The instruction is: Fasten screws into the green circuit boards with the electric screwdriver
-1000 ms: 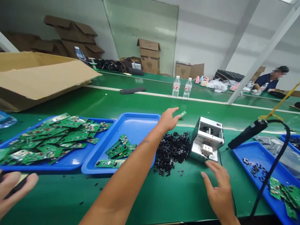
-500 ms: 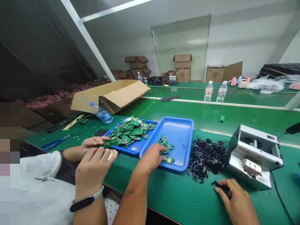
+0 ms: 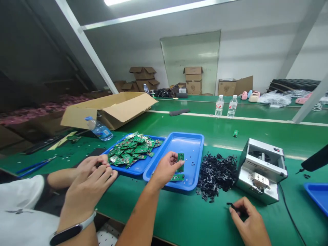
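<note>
Over the near part of a blue tray (image 3: 199, 153), my left hand (image 3: 166, 169) grips a green circuit board (image 3: 180, 162) held upright between thumb and fingers. Another green board (image 3: 177, 177) lies in that tray under it. At the lower right, my right hand (image 3: 247, 218) pinches a small black piece (image 3: 232, 205) above the green table. A heap of small black pieces (image 3: 217, 174) spreads between the tray and a silver machine (image 3: 261, 171), which stands just beyond my right hand.
At left, a co-worker's hands (image 3: 89, 181) are beside a second blue tray (image 3: 143, 167) piled with green boards (image 3: 133, 148). An open carton (image 3: 110, 109) and bottles stand behind. A black tool (image 3: 316, 159) hangs at right above another blue tray (image 3: 317, 194).
My left hand has closed on a board and raised it upright from the tray. The co-worker's hands have drawn away from the piled boards. The camera view has shifted.
</note>
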{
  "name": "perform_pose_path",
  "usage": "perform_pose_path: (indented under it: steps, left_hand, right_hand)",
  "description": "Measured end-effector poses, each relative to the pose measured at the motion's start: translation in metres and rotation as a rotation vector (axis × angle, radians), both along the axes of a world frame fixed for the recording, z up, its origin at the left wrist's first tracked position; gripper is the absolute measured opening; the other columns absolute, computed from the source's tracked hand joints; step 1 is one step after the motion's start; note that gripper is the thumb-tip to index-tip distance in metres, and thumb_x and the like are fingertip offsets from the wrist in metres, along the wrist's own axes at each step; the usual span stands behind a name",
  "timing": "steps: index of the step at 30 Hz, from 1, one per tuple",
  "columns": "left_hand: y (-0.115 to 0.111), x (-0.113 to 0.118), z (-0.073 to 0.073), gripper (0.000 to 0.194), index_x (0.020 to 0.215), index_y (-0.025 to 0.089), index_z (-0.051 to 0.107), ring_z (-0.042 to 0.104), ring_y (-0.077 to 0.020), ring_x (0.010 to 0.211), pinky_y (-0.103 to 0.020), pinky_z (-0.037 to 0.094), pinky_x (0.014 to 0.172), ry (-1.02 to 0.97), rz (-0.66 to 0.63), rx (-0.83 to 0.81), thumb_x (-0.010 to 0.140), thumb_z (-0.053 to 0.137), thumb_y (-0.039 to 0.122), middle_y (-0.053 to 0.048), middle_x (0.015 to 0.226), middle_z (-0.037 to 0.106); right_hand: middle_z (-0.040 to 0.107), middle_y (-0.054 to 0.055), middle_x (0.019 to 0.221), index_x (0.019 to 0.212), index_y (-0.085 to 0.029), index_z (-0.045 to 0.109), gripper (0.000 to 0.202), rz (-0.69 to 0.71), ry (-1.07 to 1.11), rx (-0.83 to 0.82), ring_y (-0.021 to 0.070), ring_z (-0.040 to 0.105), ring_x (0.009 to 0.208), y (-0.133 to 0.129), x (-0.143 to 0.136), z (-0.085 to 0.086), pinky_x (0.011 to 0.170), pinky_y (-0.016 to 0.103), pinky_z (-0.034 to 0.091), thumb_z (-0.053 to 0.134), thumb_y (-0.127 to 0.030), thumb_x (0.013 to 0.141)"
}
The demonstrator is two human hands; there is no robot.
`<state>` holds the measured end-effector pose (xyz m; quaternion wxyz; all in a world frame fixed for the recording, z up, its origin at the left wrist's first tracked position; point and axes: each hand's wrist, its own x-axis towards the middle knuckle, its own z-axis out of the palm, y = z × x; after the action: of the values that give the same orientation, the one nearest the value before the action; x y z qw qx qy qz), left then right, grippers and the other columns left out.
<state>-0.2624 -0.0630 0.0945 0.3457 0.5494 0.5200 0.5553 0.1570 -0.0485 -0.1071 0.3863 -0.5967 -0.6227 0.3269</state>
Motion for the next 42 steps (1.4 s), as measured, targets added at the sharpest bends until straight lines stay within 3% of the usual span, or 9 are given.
perform_pose_path:
  steps: [1,3,7,11,16,22,29,36,42]
  left_hand:
    - [0.010,0.026,-0.002,0.038,0.072,0.029,0.055,0.074,-0.0195,0.083,-0.031,0.063,0.073,-0.141,-0.070,-0.144,0.066,0.091,0.039,0.006,0.067,0.063]
    - [0.037,0.086,-0.018,0.041,0.077,0.026,0.055,0.073,-0.0190,0.076,-0.030,0.062,0.065,-0.222,-0.140,-0.176,0.066,0.091,0.043,0.004,0.071,0.065]
    - [0.080,0.200,-0.075,0.048,0.080,0.020,0.050,0.071,-0.0176,0.073,-0.028,0.059,0.060,-0.410,-0.323,-0.359,0.064,0.091,0.038,-0.003,0.084,0.070]
    - [0.082,0.255,-0.111,0.044,0.083,0.019,0.051,0.067,-0.0160,0.075,-0.030,0.059,0.067,-0.443,-0.512,-0.500,0.062,0.089,0.026,-0.004,0.088,0.071]
    - [0.077,0.266,-0.118,0.018,0.092,0.015,0.069,0.066,-0.0197,0.091,-0.034,0.055,0.085,-0.118,-0.652,-0.366,0.075,0.075,0.018,-0.007,0.093,0.072]
    - [0.066,0.264,-0.127,0.013,0.092,0.016,0.060,0.071,-0.0210,0.087,-0.035,0.056,0.081,-0.200,-0.874,-0.506,0.086,0.066,0.025,-0.008,0.092,0.074]
    - [0.056,0.264,-0.125,0.023,0.115,0.019,0.055,0.057,-0.0096,0.061,-0.024,0.044,0.059,-0.108,-0.936,-0.477,0.093,0.051,0.020,-0.001,0.091,0.069]
    - [0.055,0.260,-0.110,0.019,0.102,0.018,0.066,0.056,-0.0110,0.065,-0.025,0.046,0.066,0.014,-0.962,-0.404,0.094,0.049,0.023,-0.001,0.091,0.068]
    - [0.054,0.260,-0.115,0.017,0.095,0.019,0.067,0.058,-0.0111,0.063,-0.022,0.044,0.062,0.021,-0.885,-0.390,0.094,0.052,0.026,0.000,0.084,0.070]
  right_hand:
    - [0.073,0.005,0.079,0.090,-0.022,0.071,0.032,-0.022,0.079,-0.023,0.0228,0.068,0.074,0.000,-0.002,0.003,0.073,0.034,0.055,0.071,-0.052,0.079]
    - [0.073,0.006,0.079,0.098,-0.019,0.074,0.042,-0.076,0.247,-0.063,0.0226,0.068,0.073,0.000,-0.009,0.013,0.071,0.034,0.056,0.074,-0.055,0.076]
    - [0.074,0.007,0.080,0.098,-0.016,0.077,0.050,-0.192,0.525,-0.095,0.0209,0.068,0.069,0.001,-0.021,0.035,0.065,0.032,0.057,0.079,-0.059,0.072]
    - [0.074,0.006,0.077,0.108,-0.016,0.077,0.052,-0.340,0.635,-0.034,0.0177,0.066,0.067,0.005,-0.013,0.044,0.065,0.030,0.056,0.080,-0.056,0.075]
    - [0.076,0.007,0.086,0.114,-0.018,0.076,0.049,-0.419,0.578,-0.003,0.0167,0.066,0.068,0.000,0.006,0.051,0.068,0.030,0.057,0.077,-0.054,0.080]
    - [0.073,0.006,0.094,0.114,-0.023,0.079,0.039,-0.265,0.380,-0.036,0.0180,0.068,0.077,-0.016,0.015,0.064,0.073,0.030,0.058,0.071,-0.050,0.087]
    - [0.069,0.004,0.096,0.116,-0.027,0.078,0.031,-0.154,0.370,-0.050,0.0166,0.069,0.079,-0.023,0.025,0.065,0.075,0.030,0.060,0.067,-0.045,0.093]
    - [0.071,0.004,0.090,0.110,-0.026,0.080,0.028,-0.150,0.425,-0.063,0.0167,0.069,0.075,-0.024,0.025,0.073,0.072,0.031,0.061,0.071,-0.044,0.089]
    - [0.074,0.006,0.086,0.118,-0.022,0.076,0.040,-0.156,0.327,-0.096,0.0204,0.070,0.074,-0.028,0.036,0.073,0.073,0.034,0.060,0.072,-0.048,0.087]
